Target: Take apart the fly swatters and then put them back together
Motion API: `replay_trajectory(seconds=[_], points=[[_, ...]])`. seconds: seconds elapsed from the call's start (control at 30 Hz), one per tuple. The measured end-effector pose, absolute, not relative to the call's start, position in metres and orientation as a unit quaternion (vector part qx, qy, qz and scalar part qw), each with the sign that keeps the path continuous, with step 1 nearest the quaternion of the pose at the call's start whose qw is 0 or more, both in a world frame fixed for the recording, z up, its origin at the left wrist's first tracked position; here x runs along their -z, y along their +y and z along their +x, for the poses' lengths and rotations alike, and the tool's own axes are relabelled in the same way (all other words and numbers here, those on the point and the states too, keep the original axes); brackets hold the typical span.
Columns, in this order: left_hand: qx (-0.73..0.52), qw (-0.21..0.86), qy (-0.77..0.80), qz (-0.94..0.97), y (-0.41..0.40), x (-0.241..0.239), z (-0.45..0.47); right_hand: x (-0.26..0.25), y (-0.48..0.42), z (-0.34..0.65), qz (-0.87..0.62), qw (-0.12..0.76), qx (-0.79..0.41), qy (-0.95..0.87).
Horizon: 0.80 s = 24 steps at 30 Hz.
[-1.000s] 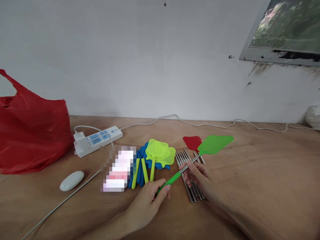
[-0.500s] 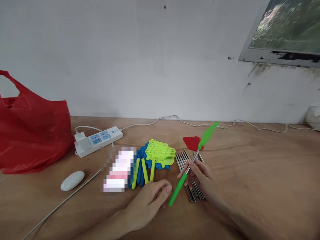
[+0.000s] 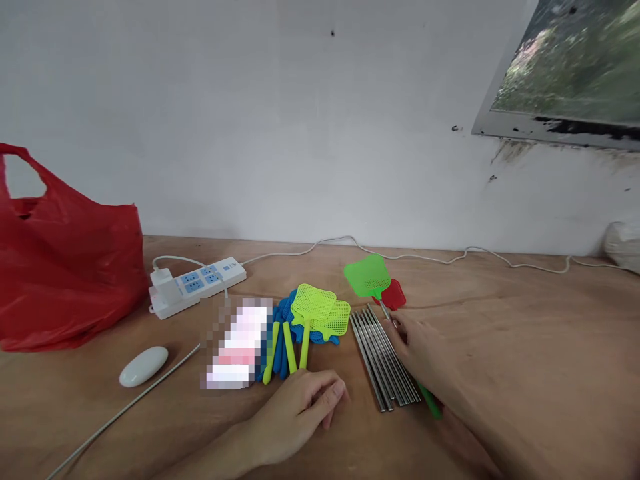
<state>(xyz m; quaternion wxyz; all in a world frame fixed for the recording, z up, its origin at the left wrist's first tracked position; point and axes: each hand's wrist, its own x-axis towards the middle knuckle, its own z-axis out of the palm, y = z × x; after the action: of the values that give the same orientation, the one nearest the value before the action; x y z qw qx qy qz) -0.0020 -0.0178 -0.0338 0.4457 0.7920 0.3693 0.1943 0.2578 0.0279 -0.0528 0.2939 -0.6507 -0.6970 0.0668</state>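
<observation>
My right hand (image 3: 417,350) is closed around the metal shaft of a green fly swatter (image 3: 367,277). The swatter lies low over the table, its head partly over a red swatter head (image 3: 394,295), and the end of its green handle shows below my wrist. Just left of this hand, several thin metal rods (image 3: 380,357) lie side by side. My left hand (image 3: 307,403) rests on the table with its fingers curled in and nothing visible in them. Beyond it are yellow-green fly swatter heads (image 3: 314,303) with matching handles (image 3: 271,353), over blue swatter parts (image 3: 324,337).
At left are a red plastic bag (image 3: 75,267), a white power strip (image 3: 197,287) and a white computer mouse (image 3: 144,367). A blurred-out bright object (image 3: 237,343) lies beside the swatters. A thin white cable (image 3: 415,257) runs along the wall.
My right hand has lowered the green swatter from a raised tilt to the table beside the rods, turning its head flat and leftward. My left hand has barely moved.
</observation>
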Motion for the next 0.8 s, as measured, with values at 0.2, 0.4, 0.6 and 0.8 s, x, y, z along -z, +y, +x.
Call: replay_trajectory(seconds=[0.2,0.4,0.6,0.8], points=[[-0.186,0.439,0.371,0.797,-0.017,0.035,-0.001,0.051,0.039,0.284,-0.729,0.130,0.042,-0.670],[-0.176,0.433,0.378,0.799,-0.018,0.034,0.000,0.053,0.044,0.298,-0.757,0.078,0.049,-0.647],[-0.172,0.440,0.378,0.796,-0.017,0.035,0.000,0.050,0.039,0.293,-0.756,0.037,0.037,-0.653],[-0.165,0.421,0.381,0.806,-0.017,0.035,0.000,0.042,0.034,0.283,-0.744,0.036,0.030,-0.667]])
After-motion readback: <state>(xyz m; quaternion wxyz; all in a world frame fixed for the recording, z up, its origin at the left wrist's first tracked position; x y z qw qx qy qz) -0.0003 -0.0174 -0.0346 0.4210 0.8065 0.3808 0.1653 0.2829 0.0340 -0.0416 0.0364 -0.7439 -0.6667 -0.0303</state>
